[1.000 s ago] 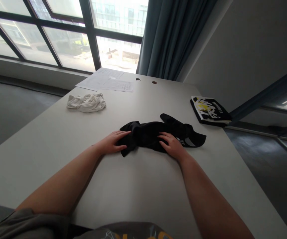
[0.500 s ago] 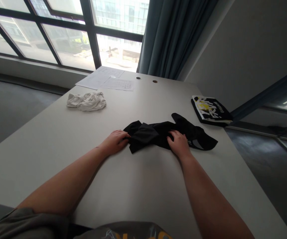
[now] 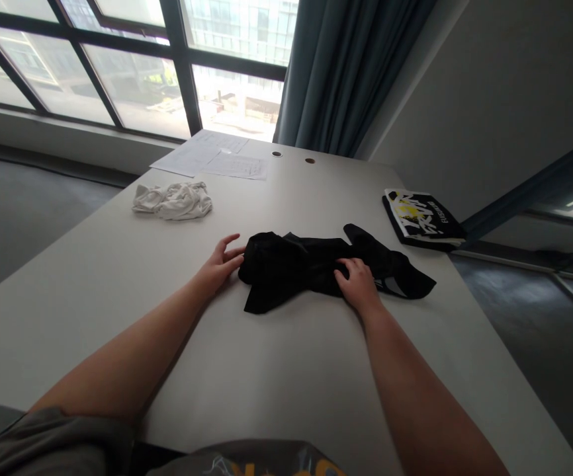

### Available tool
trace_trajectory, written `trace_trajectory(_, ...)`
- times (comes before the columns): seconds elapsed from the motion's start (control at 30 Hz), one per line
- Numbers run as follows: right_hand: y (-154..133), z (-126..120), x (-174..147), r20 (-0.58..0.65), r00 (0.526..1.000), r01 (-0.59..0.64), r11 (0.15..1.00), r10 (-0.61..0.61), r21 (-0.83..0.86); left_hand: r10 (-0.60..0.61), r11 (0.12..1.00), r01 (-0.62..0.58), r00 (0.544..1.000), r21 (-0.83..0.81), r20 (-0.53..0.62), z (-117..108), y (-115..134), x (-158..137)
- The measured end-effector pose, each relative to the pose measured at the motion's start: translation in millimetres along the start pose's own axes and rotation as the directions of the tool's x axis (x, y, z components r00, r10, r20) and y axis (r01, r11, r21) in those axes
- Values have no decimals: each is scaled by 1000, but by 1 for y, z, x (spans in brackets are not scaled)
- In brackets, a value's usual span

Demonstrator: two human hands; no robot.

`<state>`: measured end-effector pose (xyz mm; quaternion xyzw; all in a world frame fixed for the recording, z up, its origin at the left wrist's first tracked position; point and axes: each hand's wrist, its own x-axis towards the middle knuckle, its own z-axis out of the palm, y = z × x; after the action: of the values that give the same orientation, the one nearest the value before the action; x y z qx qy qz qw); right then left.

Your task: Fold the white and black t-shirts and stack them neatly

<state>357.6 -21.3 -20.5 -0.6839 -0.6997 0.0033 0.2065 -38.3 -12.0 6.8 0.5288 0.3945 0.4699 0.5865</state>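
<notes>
left hand (image 3: pixel 216 267) has uncurled at the black cloth (image 3: pixel 296 264)

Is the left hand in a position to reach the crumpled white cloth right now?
Probably yes: nothing visible stands between the left hand and the crumpled white cloth, though getting there likely takes a forward stretch.

Seemingly an office: desk (image 3: pixel 261 377), papers (image 3: pixel 194 158)

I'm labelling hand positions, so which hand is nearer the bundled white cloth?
Left. The left hand is at the near right of the white cloth, by the left end of the black fabric; the right hand is farther right, on that fabric.
</notes>
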Motion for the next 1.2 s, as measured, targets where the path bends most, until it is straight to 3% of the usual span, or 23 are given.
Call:
trace_trajectory(0.07, 0, 0, 0, 5, 1000, 4, 1000, -4, -9, 66, 942, -99, 992, 322, 111, 1, 1, -3)
trace_trajectory(0.17, -1, 1, 0, 14, 1000, 14, 1000, -14, -23, 92, 682, -265, 956, 681, 280, 6, 3, -10)
trace_trajectory(0.23, -2, 1, 0, 11, 1000, 5, 999, -5, -40, 74, 561, -376, 910, 737, 408, 9, 4, -13)
trace_trajectory(0.3, -3, 1, 0, 2, 1000, -20, 998, 20, -59, 50, 505, -458, 861, 731, 505, 10, 4, -15)
trace_trajectory(0.4, -5, -1, 0, -3, 999, -42, 996, 42, -81, 30, 467, -466, 858, 752, 513, 12, 4, -15)
trace_trajectory(0.57, -11, -7, -1, 7, 999, -34, 990, 35, -139, 22, 500, -323, 932, 804, 361, 14, 8, -13)
trace_trajectory(0.67, -18, -14, -2, 33, 997, -67, 979, 75, -194, 58, 617, -236, 965, 750, 257, 13, 7, -12)
trace_trajectory(0.73, -26, -20, -4, 75, 991, -95, 969, 115, -228, 127, 748, -156, 988, 646, 91, 12, 3, -9)
trace_trajectory(0.8, -35, -27, -6, 146, 980, -99, 964, 138, -245, 140, 900, -60, 978, 432, -156, 8, -4, -4)
trace_trajectory(0.87, -47, -35, -9, 232, 961, -86, 964, 147, -253, 68, 980, 2, 936, 199, -344, 2, -9, 2)
trace_trajectory(0.9, -52, -38, -10, 275, 948, -85, 962, 159, -261, 53, 989, 7, 914, 147, -401, -2, -10, 5)
trace_trajectory(0.97, -62, -43, -13, 351, 915, -95, 952, 199, -292, 156, 966, -38, 873, 255, -463, -7, -8, 8)
trace_trajectory(1.03, -70, -47, -15, 412, 882, -93, 941, 229, -324, 347, 853, -114, 853, 510, -390, -8, -1, 6)
trace_trajectory(1.1, -77, -50, -18, 452, 857, -85, 934, 246, -348, 426, 678, -222, 895, 700, -129, -2, 6, 0)
trace_trajectory(1.17, -85, -54, -22, 485, 834, -77, 926, 263, -369, 336, 534, -376, 916, 757, 219, 10, 11, -9)
trace_trajectory(1.2, -90, -57, -24, 503, 821, -71, 923, 269, -378, 261, 476, -447, 894, 757, 364, 17, 12, -13)
